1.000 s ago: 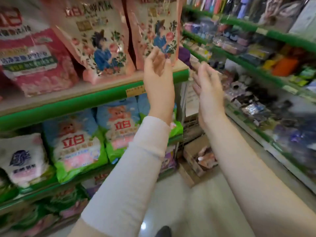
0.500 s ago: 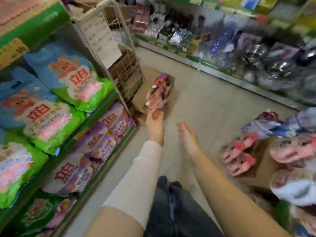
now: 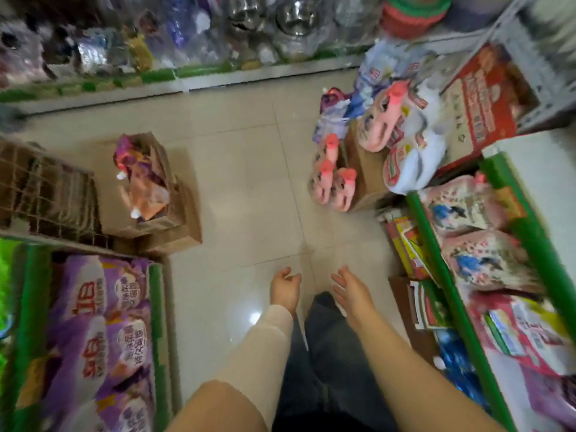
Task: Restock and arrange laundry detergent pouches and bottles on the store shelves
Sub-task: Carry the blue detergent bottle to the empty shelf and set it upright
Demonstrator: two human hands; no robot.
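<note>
A person's left hand [image 3: 285,289] and right hand [image 3: 350,289] hang empty, fingers relaxed, over the tiled aisle floor [image 3: 249,182]. Pink spouted detergent pouches [image 3: 332,185] wait unshelved beside a brown cardboard box [image 3: 367,179]; purple detergent pouches [image 3: 103,322] already fill a shelf.

A shop aisle: green-edged shelves [image 3: 448,275] of detergent pouches [image 3: 103,322] flank the tiled floor [image 3: 249,182], stock cartons [image 3: 174,213] standing on it.

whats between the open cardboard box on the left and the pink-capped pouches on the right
Only bare beige tiled floor, shown in the head view; nothing lies between them.
</note>
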